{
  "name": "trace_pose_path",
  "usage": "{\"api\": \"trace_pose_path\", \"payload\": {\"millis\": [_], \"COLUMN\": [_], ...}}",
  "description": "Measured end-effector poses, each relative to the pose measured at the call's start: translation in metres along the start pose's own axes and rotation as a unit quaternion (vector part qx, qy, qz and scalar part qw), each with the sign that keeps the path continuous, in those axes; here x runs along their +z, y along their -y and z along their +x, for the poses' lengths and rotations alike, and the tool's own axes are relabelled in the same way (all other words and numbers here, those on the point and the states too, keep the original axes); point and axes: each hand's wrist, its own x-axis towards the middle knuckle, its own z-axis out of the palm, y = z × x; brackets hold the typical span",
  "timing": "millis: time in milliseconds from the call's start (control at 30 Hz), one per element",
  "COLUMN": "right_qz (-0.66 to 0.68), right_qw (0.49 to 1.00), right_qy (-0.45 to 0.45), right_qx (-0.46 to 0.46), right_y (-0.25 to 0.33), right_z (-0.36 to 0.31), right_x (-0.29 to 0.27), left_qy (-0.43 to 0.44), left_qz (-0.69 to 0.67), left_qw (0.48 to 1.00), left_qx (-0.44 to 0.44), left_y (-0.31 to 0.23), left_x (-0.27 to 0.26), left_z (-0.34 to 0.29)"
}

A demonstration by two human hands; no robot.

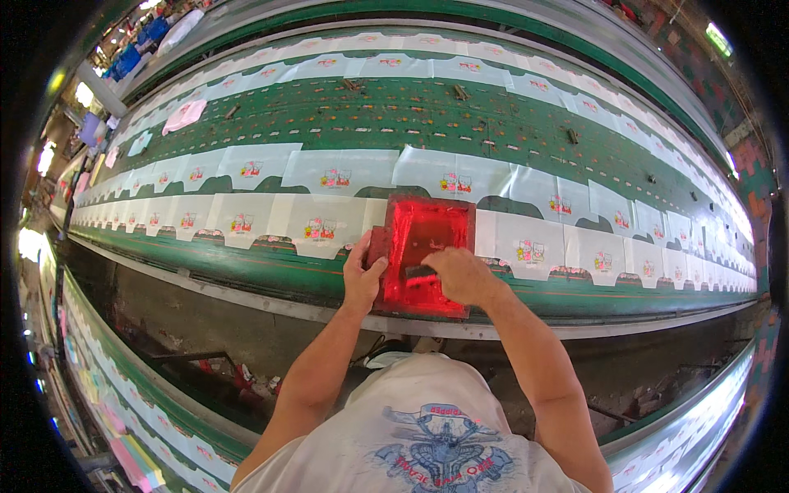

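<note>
A screen-printing frame [396, 215] with red ink over its mesh lies on the near row of white fabric pieces, at the table's near edge. My left hand [362, 275] is closed on the left edge of the frame, thumb on top. Inside the frame, my right hand [464, 278] is wrapped round a dark squeegee [421, 272], which touches the red mesh toward the near end. The fabric piece under the frame is hidden. Beside it on the right lies a printed white piece [526, 246] with a small pink, yellow and red picture; a similar printed piece [316, 226] lies to the left.
The long green table [329, 123] carries several rows of white fabric pieces and a few small dark blocks [460, 92]. A pink cloth [184, 117] lies at the far left. A metal rail [271, 297] edges the near side. Another table with pieces [148, 403] stands at the lower left.
</note>
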Motion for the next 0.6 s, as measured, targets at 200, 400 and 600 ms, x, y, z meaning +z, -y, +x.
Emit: {"api": "trace_pose_path", "payload": {"millis": [200, 400, 600], "right_qz": [-0.052, -0.092, -0.101], "right_qw": [0.986, 0.98, 0.978], "right_qy": [-0.151, -0.169, -0.181], "right_qx": [0.045, 0.046, 0.033], "right_y": [-0.034, -0.013, 0.031], "right_z": [0.045, 0.034, -0.007], "right_x": [0.002, 0.024, 0.047], "left_qy": [0.037, 0.06, 0.067], "left_qz": [0.059, 0.135, 0.085], "left_qw": [0.997, 0.988, 0.994], "left_qx": [-0.046, 0.046, 0.008], "left_y": [-0.007, 0.001, 0.001], "left_x": [-0.01, -0.018, -0.019], "left_z": [0.012, 0.015, 0.014]}}
